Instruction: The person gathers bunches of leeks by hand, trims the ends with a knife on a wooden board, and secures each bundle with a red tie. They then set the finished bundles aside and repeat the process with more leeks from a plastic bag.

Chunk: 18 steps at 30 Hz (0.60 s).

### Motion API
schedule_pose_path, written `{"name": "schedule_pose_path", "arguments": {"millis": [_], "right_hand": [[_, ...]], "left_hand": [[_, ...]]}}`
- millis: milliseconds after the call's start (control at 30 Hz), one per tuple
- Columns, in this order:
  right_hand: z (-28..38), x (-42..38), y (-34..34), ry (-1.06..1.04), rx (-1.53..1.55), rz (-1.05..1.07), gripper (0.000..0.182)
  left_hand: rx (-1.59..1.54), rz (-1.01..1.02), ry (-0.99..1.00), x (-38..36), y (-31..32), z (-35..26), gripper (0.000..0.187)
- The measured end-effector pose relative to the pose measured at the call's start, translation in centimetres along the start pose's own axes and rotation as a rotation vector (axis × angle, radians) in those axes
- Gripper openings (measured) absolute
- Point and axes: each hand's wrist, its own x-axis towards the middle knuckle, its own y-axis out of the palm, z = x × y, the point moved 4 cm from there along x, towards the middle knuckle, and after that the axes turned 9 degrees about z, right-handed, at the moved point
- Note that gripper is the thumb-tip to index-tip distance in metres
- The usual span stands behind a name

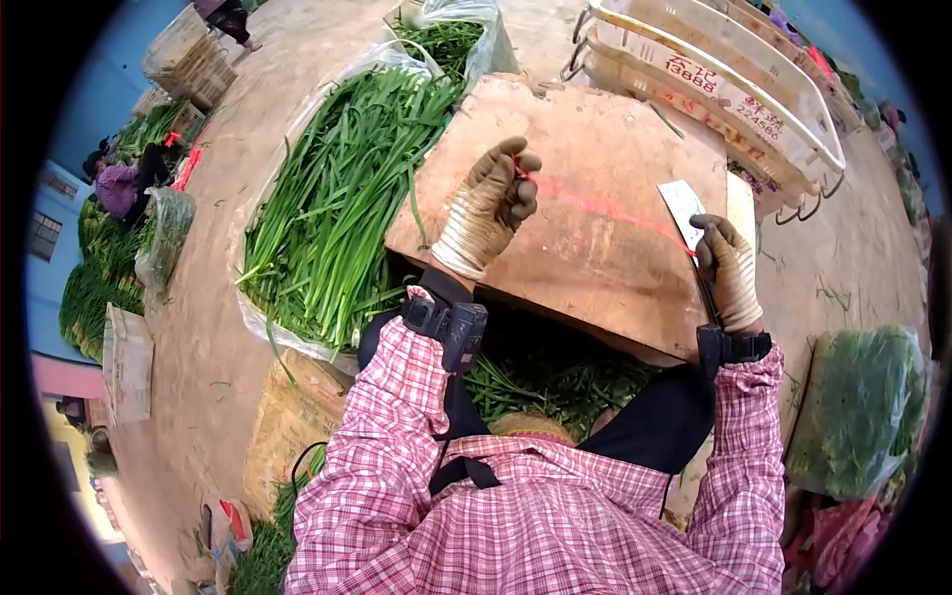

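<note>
My left hand (493, 203), in a worn glove, is raised over the wooden board (585, 139) with its fingers closed on a thin red tie strip (575, 198). The strip is blurred and runs across the board toward my right hand (731, 263). That gloved hand is closed at the board's right edge, around what looks like a broad-bladed knife (680, 210). Its pale flat blade lies over the board, and a dark handle shows below the fingers. Left of the board, long green leafy stalks (347, 198) lie heaped in a clear plastic bag.
White plastic crates (714, 79) stand at the back right. A plastic-wrapped green bundle (858, 412) sits on the floor at the right. More greens (545, 387) lie below the board between my knees. Another person (119, 188) sits by greens at the far left.
</note>
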Motion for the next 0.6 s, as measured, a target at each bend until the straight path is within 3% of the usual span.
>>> {"name": "schedule_pose_path", "arguments": {"millis": [100,133,200,233,267,300,333,367,400,500,567,600], "right_hand": [[-0.2,-0.1,-0.1,-0.063,-0.105,0.002,0.020],[0.0,-0.3,0.0,-0.055,-0.135,0.024,0.020],[1.6,-0.6,0.5,-0.074,-0.406,-0.007,0.019],[2.0,-0.4,0.8,-0.086,-0.387,-0.010,0.019],[2.1,0.0,0.9,-0.188,-0.497,-0.023,0.019],[3.0,0.6,1.6,-0.504,-0.796,-0.042,0.018],[5.0,0.4,3.3,-0.293,-0.904,-0.025,0.016],[3.5,1.9,3.2,-0.379,-0.854,-0.041,0.013],[3.5,2.7,4.4,-0.280,-0.926,-0.016,0.010],[-1.3,6.2,3.6,-0.444,-1.150,0.006,0.011],[-3.6,8.0,3.1,-0.155,-1.062,-0.004,0.012],[-3.5,8.4,2.7,-0.159,-1.061,-0.005,0.012]], "left_hand": [[0.065,0.050,-0.047,-0.9,-0.7,-0.7,0.040],[0.249,0.083,-0.104,-0.9,-0.1,-1.6,0.030],[1.052,0.100,-0.205,-0.1,1.9,-3.8,0.025],[1.180,0.176,-0.031,0.7,1.7,-3.7,0.025],[1.329,0.256,0.150,1.4,1.6,-3.9,0.025],[1.597,0.250,0.131,2.5,2.9,-5.1,0.026],[1.848,0.238,0.089,3.6,4.2,-5.8,0.026],[1.904,0.148,0.049,4.8,3.7,-6.2,0.023],[1.937,0.066,-0.003,6.0,2.4,-5.7,0.020],[1.823,-0.023,-0.188,9.5,-6.2,-0.7,0.024],[1.646,-0.114,-0.272,8.7,-7.7,0.2,0.031],[1.528,-0.153,-0.286,7.9,-7.5,0.2,0.034]]}}
